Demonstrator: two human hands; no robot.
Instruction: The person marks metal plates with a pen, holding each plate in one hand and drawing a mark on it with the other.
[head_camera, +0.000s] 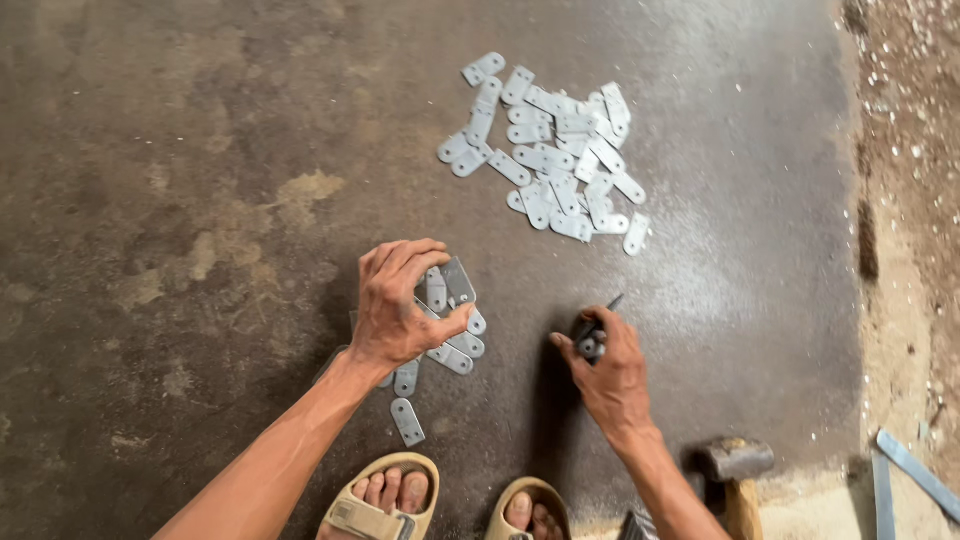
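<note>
Metal plates (548, 150) heaped beyond both hands, hammer (735, 465) nearby

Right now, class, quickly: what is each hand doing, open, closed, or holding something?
Left hand: closed on a small grey metal plate, above a small pile.
Right hand: closed on a small dark tool.

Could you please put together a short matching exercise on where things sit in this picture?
Things:
1. left hand
2. right hand
3. hammer
4. large pile of metal plates

Places:
A. far side of the floor, beyond both hands
B. lower right, by the right forearm
C. on the near plates, holding one
D. gripping a small dark tool

Pairs: 1-C, 2-D, 3-B, 4-A
</note>
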